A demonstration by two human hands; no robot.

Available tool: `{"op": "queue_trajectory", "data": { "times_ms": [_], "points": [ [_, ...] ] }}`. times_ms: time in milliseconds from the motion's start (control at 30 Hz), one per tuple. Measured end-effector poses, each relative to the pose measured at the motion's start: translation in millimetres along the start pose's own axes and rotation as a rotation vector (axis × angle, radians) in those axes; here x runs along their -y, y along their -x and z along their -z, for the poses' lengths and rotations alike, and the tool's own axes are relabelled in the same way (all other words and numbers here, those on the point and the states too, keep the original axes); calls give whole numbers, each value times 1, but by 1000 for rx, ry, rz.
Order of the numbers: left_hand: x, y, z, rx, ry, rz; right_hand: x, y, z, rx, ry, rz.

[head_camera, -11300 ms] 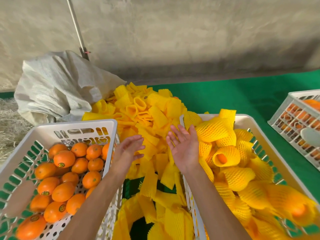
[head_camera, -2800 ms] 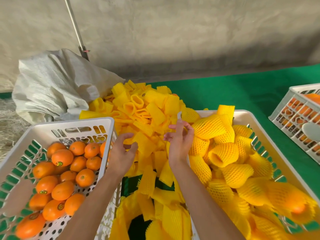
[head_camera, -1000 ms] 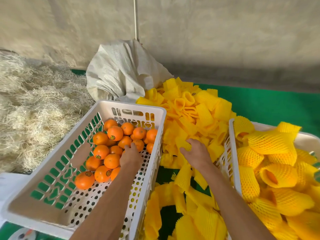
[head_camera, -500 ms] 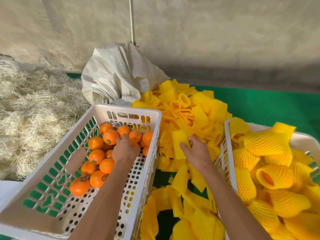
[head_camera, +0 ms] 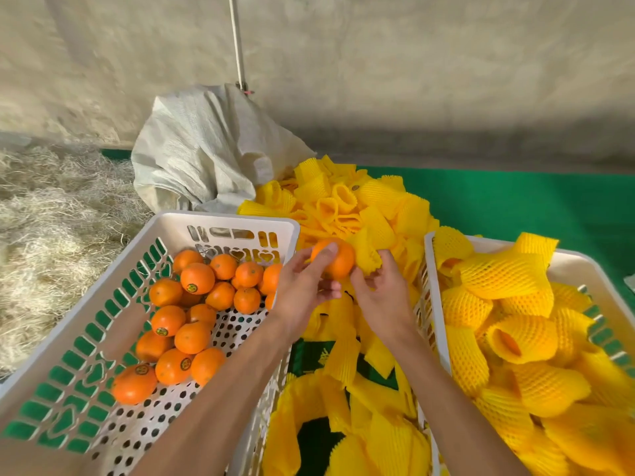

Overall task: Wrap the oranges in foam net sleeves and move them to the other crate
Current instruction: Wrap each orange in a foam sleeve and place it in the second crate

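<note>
My left hand [head_camera: 304, 286] grips a bare orange [head_camera: 338, 261] above the gap between the two crates. My right hand [head_camera: 381, 297] pinches a yellow foam net sleeve [head_camera: 367, 254] right beside that orange, touching its right side. The white crate on the left [head_camera: 165, 228] holds several bare oranges [head_camera: 197, 278], some with stickers. The white crate on the right [head_camera: 570, 266] is filled with several oranges wrapped in yellow sleeves [head_camera: 498, 276].
A heap of loose yellow sleeves [head_camera: 347, 204] lies between and behind the crates on the green table cover [head_camera: 515, 204]. A grey woven sack [head_camera: 206, 156] sits behind the left crate, with pale straw [head_camera: 51, 218] at the left. A thin pole [head_camera: 237, 42] stands against the wall.
My left hand has lifted an orange out of the left crate and brought it to the middle. My right hand has picked a sleeve from the heap and raised it to the orange.
</note>
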State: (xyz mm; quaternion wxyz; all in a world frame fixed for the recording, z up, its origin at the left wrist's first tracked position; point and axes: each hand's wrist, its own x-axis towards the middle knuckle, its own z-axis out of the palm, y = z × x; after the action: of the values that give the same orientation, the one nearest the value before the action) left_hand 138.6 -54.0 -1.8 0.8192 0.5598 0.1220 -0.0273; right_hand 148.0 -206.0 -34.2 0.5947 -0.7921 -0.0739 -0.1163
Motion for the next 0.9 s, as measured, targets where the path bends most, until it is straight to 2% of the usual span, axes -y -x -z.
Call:
{"op": "queue_trajectory", "data": {
  "times_ms": [100,300,400,500,567,667,767,900],
  "points": [
    [8,-3,-6,80,88,88,-3,-1,4,9,-121,-80],
    [14,-8,0,147,-9,103,-5,-6,3,-5,-214,-221],
    [10,-10,5,147,72,239,-9,-8,2,-40,-257,-281],
    [10,-12,8,113,30,265,-8,-4,1,2,-254,-290],
    [11,-12,8,127,-33,238,-11,-2,0,5,-148,-268],
    [8,-11,8,174,-87,206,-15,-3,3,-74,85,-267],
    [7,-8,7,295,-79,231,-18,-4,7,-89,338,-272],
    [16,-4,2,419,-68,296,-17,2,7,-28,411,-261]
  ]
}}
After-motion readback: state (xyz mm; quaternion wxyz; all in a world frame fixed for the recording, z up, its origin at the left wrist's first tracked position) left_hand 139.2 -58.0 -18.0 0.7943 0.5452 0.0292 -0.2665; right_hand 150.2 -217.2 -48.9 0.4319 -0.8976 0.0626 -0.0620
